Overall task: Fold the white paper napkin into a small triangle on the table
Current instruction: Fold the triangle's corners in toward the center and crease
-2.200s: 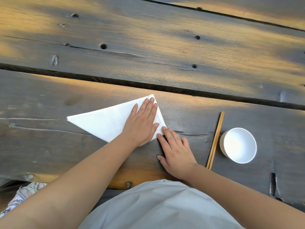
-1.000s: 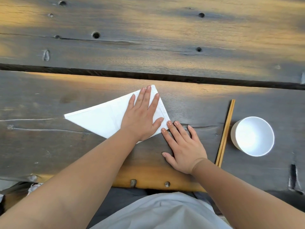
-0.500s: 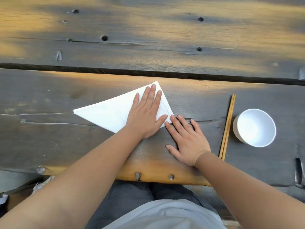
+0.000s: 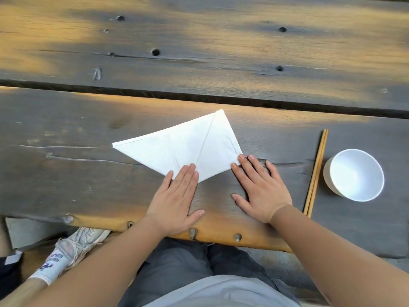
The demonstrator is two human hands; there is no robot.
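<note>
We look down from a head-worn camera onto a dark, weathered plank table. Our view is cut off at the forearms, and the lower frame shows only grey trousers and a pale shirt hem. At the lower left, under the table edge, a worn white sneaker and a white sock appear; the sock carries blue lettering too blurred for us to read.

The white paper napkin lies flat on the near plank, folded into a wide triangle with one crease running from its far tip towards the near edge. Its near corner is hidden under the left hand's fingertips.

The left hand lies open and flat, palm down, fingers together and pointing away, their tips pressing the napkin's near corner while the palm rests on bare wood. The right hand is also open and flat, fingers spread, the index and middle tips touching the napkin's right corner. Neither hand grips anything.

Right of the right hand, a pair of wooden chopsticks lies lengthwise, and just beyond them stands an empty white bowl.
</note>
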